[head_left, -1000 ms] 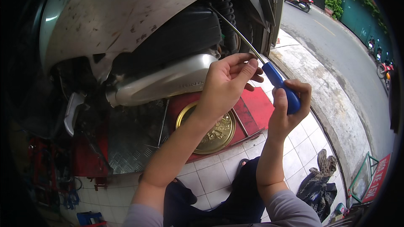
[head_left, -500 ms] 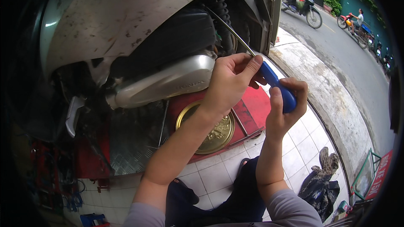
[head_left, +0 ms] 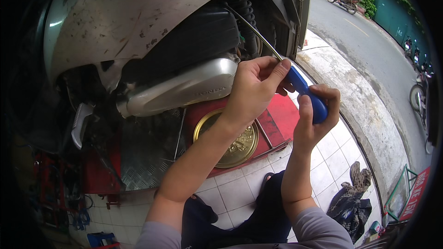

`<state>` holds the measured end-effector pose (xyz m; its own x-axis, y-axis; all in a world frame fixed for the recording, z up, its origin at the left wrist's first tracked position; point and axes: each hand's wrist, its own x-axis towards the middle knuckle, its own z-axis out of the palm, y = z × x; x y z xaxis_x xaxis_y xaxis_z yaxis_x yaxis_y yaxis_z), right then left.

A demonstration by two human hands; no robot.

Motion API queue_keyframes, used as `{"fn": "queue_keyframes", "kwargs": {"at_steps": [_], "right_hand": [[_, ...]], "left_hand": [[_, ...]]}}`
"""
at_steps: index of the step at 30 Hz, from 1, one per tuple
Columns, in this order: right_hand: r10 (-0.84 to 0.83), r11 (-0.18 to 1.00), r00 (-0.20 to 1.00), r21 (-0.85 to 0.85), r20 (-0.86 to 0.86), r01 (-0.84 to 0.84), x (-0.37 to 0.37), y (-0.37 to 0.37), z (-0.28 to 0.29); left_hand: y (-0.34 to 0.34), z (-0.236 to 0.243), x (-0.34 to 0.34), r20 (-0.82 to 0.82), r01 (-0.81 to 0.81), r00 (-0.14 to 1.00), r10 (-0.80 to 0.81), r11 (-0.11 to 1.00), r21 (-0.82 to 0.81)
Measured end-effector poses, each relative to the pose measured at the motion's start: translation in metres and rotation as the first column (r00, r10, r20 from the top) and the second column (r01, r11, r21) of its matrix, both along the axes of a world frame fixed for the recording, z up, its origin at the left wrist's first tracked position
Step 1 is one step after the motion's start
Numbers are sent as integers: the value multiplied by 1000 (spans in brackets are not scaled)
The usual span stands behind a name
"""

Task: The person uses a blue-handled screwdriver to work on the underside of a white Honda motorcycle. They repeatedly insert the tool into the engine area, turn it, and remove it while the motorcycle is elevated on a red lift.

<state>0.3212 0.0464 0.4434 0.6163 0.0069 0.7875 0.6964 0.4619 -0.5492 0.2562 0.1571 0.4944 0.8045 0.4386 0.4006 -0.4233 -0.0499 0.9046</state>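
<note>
A long screwdriver [head_left: 302, 87] with a blue handle is held in both hands. My left hand [head_left: 256, 85] pinches it where the shaft meets the handle. My right hand [head_left: 320, 110] wraps around the rounded butt of the handle. The thin metal shaft slants up and left, its tip meeting the rear end of the black air filter housing [head_left: 198, 39], beside the coil spring shock absorber [head_left: 244, 7]. Whether the tip sits on a screw cannot be made out. Below the housing runs the scooter's silver engine casing [head_left: 184, 87].
A round gold tray [head_left: 201, 127] lies on the red lift platform [head_left: 281, 117] under my left forearm. The scooter's scratched body panel [head_left: 120, 14] overhangs at upper left. A dark cloth bundle [head_left: 350, 203] rests on the tiled floor to the right, near the street [head_left: 364, 41].
Both hands and the screwdriver have shifted very slightly right, with the grip unchanged. On the street, one motorbike has left view and the red one has moved left.
</note>
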Motion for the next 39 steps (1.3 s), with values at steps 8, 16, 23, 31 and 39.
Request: {"fn": "queue_keyframes", "kwargs": {"at_steps": [8,16,23,31,39], "right_hand": [[-31,999,1000,-15,7,31,0,-1,1],[-186,978,965,-64,185,201,-5,-3,12],[-330,927,931,-132,153,351,-16,-12,36],[-395,788,846,-341,357,512,-30,-23,95],[-273,744,672,-292,688,601,-28,-27,129]], "left_hand": [[-1,-1,2,14,-5,1000,5,1000,-8],[0,5,-1,-8,60,998,-60,998,-38],[-4,16,-1,69,214,977,-203,941,-262],[-10,30,-7,114,290,957,-267,882,-372],[-13,45,-10,255,435,899,-355,791,-431]]}}
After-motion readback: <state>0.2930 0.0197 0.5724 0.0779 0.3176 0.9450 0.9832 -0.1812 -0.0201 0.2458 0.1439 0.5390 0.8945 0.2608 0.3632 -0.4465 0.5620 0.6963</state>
